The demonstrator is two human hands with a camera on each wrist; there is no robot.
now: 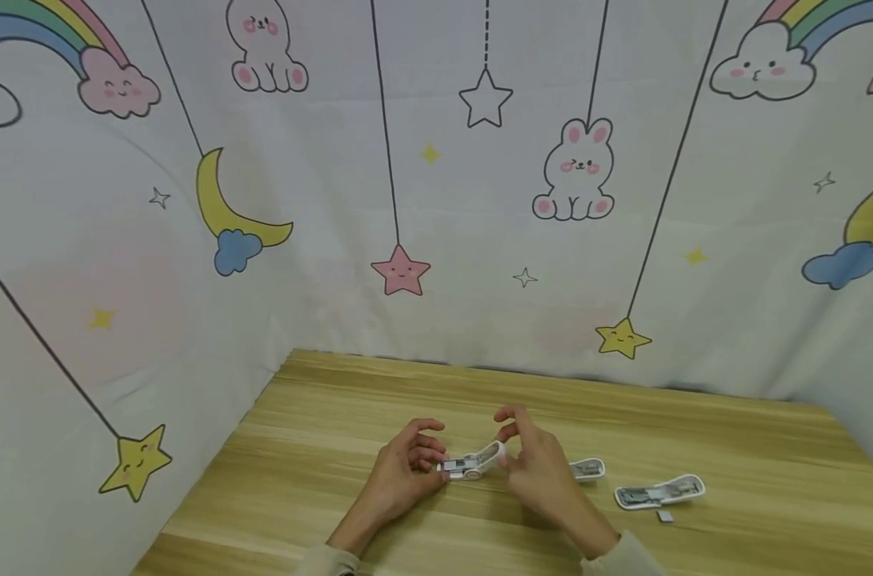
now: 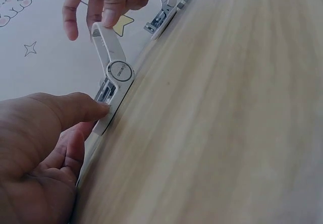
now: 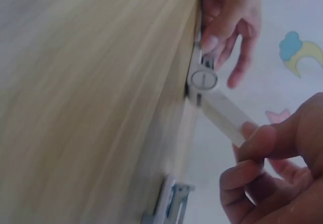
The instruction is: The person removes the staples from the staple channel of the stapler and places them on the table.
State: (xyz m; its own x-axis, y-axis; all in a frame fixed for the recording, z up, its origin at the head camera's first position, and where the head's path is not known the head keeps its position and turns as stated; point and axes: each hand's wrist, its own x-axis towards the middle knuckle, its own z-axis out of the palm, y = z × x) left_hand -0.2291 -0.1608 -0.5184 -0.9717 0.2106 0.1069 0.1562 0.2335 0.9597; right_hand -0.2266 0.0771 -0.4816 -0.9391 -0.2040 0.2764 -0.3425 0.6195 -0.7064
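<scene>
A white stapler (image 1: 472, 466), its upper arm swung up from the base, lies on the wooden table between the two hands. The round hinge disc (image 2: 121, 71) faces the left wrist camera. My left hand (image 1: 402, 474) pinches the low end of the base, its thumb (image 2: 91, 109) on the side near the metal staple channel. Thumb and finger of my right hand (image 1: 540, 472) pinch the tip of the raised arm (image 3: 229, 115), while its other fingers are loosely bent. Part of the channel is hidden behind the left thumb.
Beyond the right hand lies another opened white stapler (image 1: 589, 469), partly covered by that hand. Farther right is a third stapler (image 1: 659, 492), with a small grey block (image 1: 665, 517) in front. A printed cloth (image 1: 465, 320) hangs behind the wooden table (image 1: 321, 400).
</scene>
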